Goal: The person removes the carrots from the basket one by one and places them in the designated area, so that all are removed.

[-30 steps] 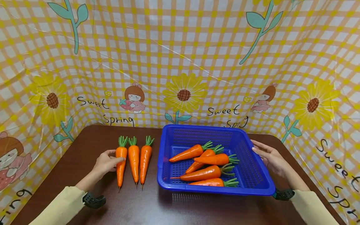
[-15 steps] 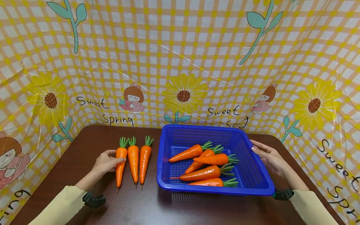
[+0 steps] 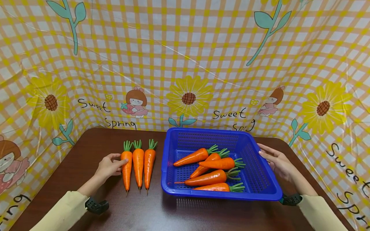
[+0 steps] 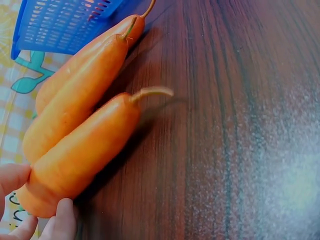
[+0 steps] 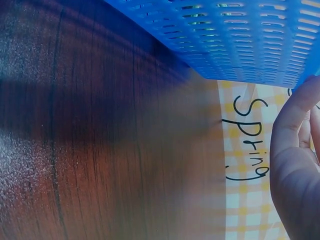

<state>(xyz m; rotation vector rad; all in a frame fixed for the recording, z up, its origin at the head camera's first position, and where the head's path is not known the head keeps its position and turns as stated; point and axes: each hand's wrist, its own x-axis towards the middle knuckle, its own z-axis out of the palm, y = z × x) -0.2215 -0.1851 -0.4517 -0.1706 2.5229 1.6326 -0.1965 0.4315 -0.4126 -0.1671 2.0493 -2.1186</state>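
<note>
Three orange carrots with green tops lie side by side on the left of the brown table. With the thumb on top and fingers along the far side, my left hand (image 3: pixel 109 166) pinches the leftmost carrot (image 3: pixel 126 173) near its upper end; the left wrist view shows this carrot (image 4: pixel 85 155) too. Beside it lie the middle carrot (image 3: pixel 138 166) and the right carrot (image 3: pixel 149 166). My right hand (image 3: pixel 280 165) touches the right rim of a blue plastic basket (image 3: pixel 222 196) with fairly straight fingers. Several carrots (image 3: pixel 215 177) lie inside the basket, tops pointing right.
A dark brown wooden table (image 3: pixel 136 211) carries everything. Behind it and at both sides hangs a checked cloth (image 3: pixel 185 57) with sunflowers and lettering. The basket stands just right of the row of three carrots.
The leftmost carrot has shifted right, its tip swinging towards the middle carrot under my left hand. The middle carrot's top has moved slightly right. My right hand and the basket stay put.
</note>
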